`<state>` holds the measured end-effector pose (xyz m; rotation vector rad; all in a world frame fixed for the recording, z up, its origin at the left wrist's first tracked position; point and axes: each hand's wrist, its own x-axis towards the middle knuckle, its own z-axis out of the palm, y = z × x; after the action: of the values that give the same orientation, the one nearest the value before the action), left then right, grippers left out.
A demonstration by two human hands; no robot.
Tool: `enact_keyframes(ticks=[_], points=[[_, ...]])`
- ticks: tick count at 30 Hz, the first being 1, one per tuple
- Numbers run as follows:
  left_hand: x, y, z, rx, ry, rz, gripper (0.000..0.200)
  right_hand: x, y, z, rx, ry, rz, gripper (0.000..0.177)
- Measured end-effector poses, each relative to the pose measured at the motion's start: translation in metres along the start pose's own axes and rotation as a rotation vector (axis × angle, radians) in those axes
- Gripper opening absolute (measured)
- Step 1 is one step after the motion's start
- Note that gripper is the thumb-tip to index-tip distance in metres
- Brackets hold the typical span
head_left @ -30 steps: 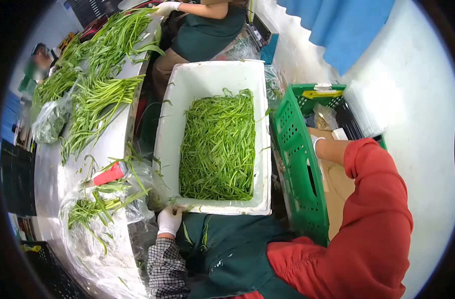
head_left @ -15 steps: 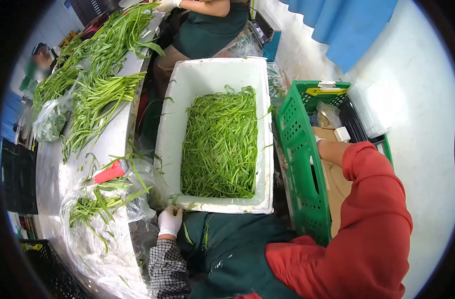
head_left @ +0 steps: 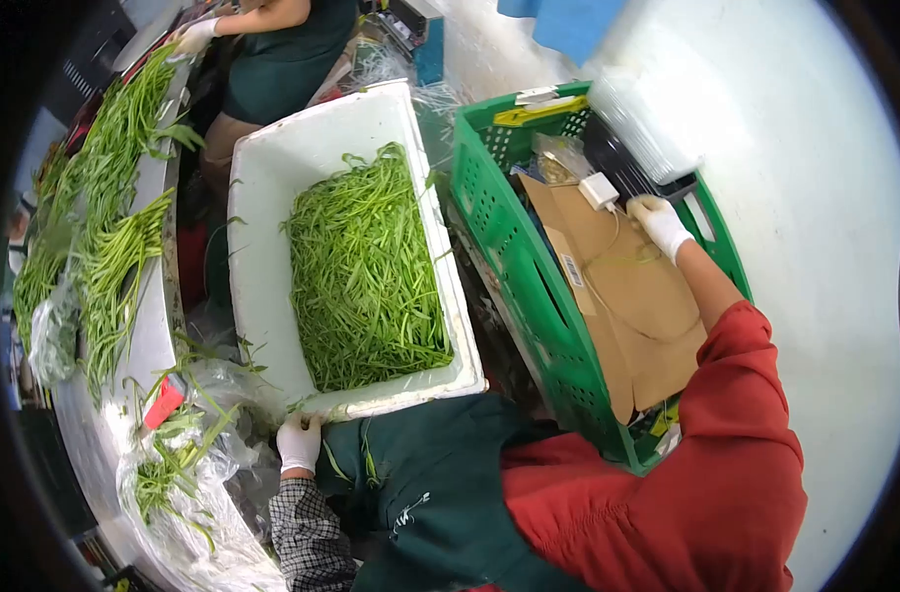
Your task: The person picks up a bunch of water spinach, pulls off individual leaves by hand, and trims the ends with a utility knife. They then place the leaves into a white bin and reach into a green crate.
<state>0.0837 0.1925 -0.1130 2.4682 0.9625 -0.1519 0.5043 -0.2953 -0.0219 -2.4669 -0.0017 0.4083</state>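
Observation:
My left hand [head_left: 299,441], in a white glove, is at the near left corner of a white foam box [head_left: 469,350], its fingers bent around the rim. Cut green leafy stems [head_left: 371,276] fill the bottom of that box. My right hand [head_left: 659,225], also gloved, reaches into a green plastic crate [head_left: 529,296] over a brown cardboard sheet [head_left: 637,306]. Its fingers are curled beside a white charger plug [head_left: 598,190] and the stack of black trays [head_left: 627,163]; what lies in them, if anything, is hidden.
On the left, a metal table [head_left: 159,316] carries long green stems [head_left: 124,247], plastic film [head_left: 193,513] and a red-handled tool [head_left: 164,403]. A co-worker's gloved hand [head_left: 195,37] is at its far end. Clear plastic lids [head_left: 647,118] rest in the crate by the white wall.
The view has turned right, so the box and table appear farther left. My right hand, partly hidden before behind the crate's side, now shows inside it. My left hand stays at the box corner.

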Motion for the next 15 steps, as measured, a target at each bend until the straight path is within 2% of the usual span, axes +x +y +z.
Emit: enact_keyframes(ticks=[2,5,8,10,11,12,14,15], points=[[0.001,-0.005,0.003,-0.003,-0.003,-0.005,0.023,0.000,0.056,-0.001,-0.123,0.096,0.011,0.027],[0.000,-0.011,0.007,0.007,0.032,0.014,0.022,-0.008,0.064,0.018,0.226,-0.005,0.031,0.021],[-0.008,-0.011,0.008,-0.048,0.107,0.023,0.021,-0.012,-0.009,0.038,-0.065,0.128,-0.327,0.022],[-0.014,-0.005,0.004,-0.074,0.117,-0.001,0.017,0.024,-0.029,0.058,-0.049,0.161,-0.421,0.024],[-0.018,-0.003,0.003,-0.109,0.143,0.010,0.017,0.041,-0.040,0.064,-0.037,0.097,-0.269,0.025],[-0.019,-0.002,0.001,-0.146,0.174,0.022,0.018,0.059,-0.047,0.072,-0.083,0.085,-0.237,0.025],[-0.024,-0.008,-0.003,-0.335,0.311,-0.067,0.015,0.097,-0.058,0.092,-0.180,0.064,-0.179,0.025],[-0.027,-0.013,-0.004,-0.430,0.381,-0.111,0.013,0.110,-0.062,0.104,-0.227,0.105,-0.263,0.024]])
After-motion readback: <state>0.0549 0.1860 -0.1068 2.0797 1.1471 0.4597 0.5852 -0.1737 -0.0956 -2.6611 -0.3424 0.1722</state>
